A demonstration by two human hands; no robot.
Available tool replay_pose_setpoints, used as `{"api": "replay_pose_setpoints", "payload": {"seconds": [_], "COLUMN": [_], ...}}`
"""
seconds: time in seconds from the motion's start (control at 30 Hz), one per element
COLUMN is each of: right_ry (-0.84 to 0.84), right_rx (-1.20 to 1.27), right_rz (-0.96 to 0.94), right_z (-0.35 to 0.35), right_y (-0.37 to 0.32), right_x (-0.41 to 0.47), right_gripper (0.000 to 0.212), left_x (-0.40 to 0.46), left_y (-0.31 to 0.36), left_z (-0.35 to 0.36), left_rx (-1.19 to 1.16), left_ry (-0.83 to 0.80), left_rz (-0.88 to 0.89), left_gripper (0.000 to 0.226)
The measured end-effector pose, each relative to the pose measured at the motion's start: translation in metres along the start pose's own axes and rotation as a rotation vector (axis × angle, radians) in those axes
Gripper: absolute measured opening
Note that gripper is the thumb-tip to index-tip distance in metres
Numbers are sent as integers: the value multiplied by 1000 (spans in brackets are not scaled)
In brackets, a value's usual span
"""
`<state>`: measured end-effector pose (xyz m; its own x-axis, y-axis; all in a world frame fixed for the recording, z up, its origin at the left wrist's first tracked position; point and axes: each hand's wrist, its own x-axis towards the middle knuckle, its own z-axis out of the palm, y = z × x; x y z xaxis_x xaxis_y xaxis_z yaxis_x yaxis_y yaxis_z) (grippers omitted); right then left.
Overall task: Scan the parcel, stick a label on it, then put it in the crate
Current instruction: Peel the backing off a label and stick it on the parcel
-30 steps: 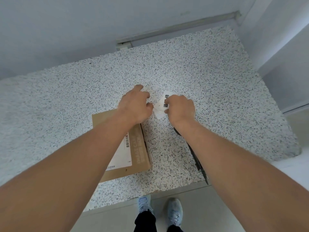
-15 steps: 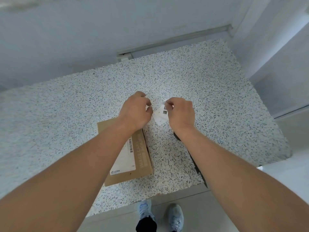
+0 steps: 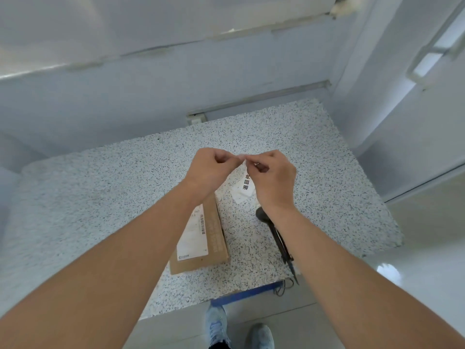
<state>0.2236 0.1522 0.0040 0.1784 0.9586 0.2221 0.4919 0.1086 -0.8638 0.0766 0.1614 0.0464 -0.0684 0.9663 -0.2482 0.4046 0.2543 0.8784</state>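
Observation:
A brown cardboard parcel (image 3: 214, 238) with a white shipping slip lies on the speckled table (image 3: 327, 185), partly under my left forearm. Above the table, my left hand (image 3: 210, 172) and my right hand (image 3: 273, 180) meet fingertip to fingertip, both pinching the top corner of a white label (image 3: 242, 187) with black characters. The label hangs down beside my right palm, above the tabletop and right of the parcel. A black handheld scanner (image 3: 273, 231) lies on the table under my right wrist, its cable trailing off the front edge.
A pale wall closes the table's far side and a white door or panel (image 3: 415, 122) stands to the right. A blue strip (image 3: 246, 294) shows under the table's front edge. My shoes (image 3: 217, 326) are on the grey floor below.
My hands have lifted higher above the table and drawn together at the label's top corner. The label now hangs lower, showing more of its printed face. The view has tilted up.

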Motion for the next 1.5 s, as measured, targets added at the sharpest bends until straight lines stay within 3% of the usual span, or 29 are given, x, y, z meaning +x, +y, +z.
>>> {"api": "replay_pose_setpoints", "payload": {"seconds": [0.37, 0.57, 0.67, 0.77, 0.87, 1.07, 1.5], "right_ry": [-30, -145, -184, -258, -281, -171, -170], "right_rx": [114, 187, 342, 562, 703, 787, 761], "right_rz": [-156, -212, -86, 131, 234, 258, 218], "right_z": [-41, -65, -76, -83, -85, -80, -83], "right_y": [-57, -77, -90, -107, -124, -144, -156], "right_x": [8, 7, 10, 14, 13, 7, -8], "right_gripper": [17, 32, 26, 39, 45, 29, 24], "left_x": [-34, -43, -49, -56, -64, -78, -89], "left_y": [69, 86, 95, 103, 112, 114, 110], "left_z": [-28, -43, -53, -65, -73, -82, -88], "left_rx": [-64, -17, 56, 78, 48, -135, -242], "left_ry": [52, 11, -20, -62, -54, -41, -62], "left_rz": [-43, -23, 4, 32, 46, 51, 66], "left_gripper": [4, 15, 13, 14, 14, 9, 7]}}
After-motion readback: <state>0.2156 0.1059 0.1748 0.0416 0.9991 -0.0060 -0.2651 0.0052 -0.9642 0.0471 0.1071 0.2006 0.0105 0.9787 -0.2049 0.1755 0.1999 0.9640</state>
